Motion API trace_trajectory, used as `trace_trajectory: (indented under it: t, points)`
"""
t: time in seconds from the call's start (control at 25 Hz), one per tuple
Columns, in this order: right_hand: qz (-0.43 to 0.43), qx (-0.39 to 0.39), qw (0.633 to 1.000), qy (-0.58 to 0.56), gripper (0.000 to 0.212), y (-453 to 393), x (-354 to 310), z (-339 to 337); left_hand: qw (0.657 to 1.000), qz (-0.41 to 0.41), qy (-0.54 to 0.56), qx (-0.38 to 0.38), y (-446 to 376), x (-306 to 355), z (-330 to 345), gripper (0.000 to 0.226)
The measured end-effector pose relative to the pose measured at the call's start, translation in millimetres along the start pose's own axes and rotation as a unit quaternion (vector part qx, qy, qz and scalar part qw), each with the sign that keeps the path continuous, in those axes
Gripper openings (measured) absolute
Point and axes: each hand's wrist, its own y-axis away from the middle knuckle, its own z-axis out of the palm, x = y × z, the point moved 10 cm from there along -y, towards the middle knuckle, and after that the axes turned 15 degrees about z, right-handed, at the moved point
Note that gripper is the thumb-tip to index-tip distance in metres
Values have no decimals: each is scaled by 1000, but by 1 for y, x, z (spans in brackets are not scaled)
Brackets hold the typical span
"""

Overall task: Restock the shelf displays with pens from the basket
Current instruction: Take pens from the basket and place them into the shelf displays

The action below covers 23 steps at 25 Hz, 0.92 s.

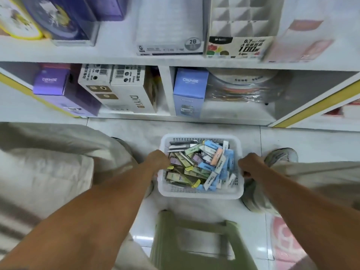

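Observation:
A white plastic basket (200,194) sits on the tiled floor between my feet, full of pen packs (202,164) in green, blue, purple and orange wrappers. My left hand (158,159) is closed over the basket's left rim. My right hand (250,165) grips the right rim, fingers curled under it. Above, the shelf (175,63) carries display boxes, among them an empty white divider display (241,18) with a "100" label.
A green plastic stool (196,244) stands right below the basket. The lower shelf holds a purple box (51,82), white cartons (120,88), a blue box (190,90) and wrapped tape rolls (245,88). My shoes flank the basket.

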Motion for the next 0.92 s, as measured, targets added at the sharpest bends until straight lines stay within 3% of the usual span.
trace_trajectory:
  t: [0.08, 0.12, 0.2, 0.28, 0.36, 0.44, 0.52, 0.68, 0.92]
  points:
    - [-47, 50, 996, 61, 12, 12, -7, -3, 971, 68, -226, 42, 1, 27, -12, 22]
    - [-117, 130, 979, 107, 9, 25, -16, -9, 939, 120, -314, 72, 2, 48, -14, 28]
    - [-270, 261, 914, 152, 17, 64, -28, -7, 885, 237, -395, 61, -1, 80, 9, 50]
    - [-365, 214, 894, 144, 30, 89, -35, 24, 852, 303, -426, -26, -6, 85, 38, 66]
    - [-419, 148, 884, 145, 43, 101, -43, 54, 828, 317, -455, -86, -14, 71, 56, 86]
    - [-429, 153, 878, 146, 56, 106, -49, 63, 806, 309, -494, -106, -21, 58, 64, 110]
    - [-415, 170, 879, 163, 65, 102, -50, 68, 787, 318, -522, -89, -23, 54, 73, 118]
    - [-417, 173, 881, 143, 70, 99, -52, 73, 782, 345, -518, -18, -18, 61, 93, 94]
    - [-424, 152, 889, 89, 62, 94, -56, 69, 764, 417, -492, 2, -22, 71, 94, 76]
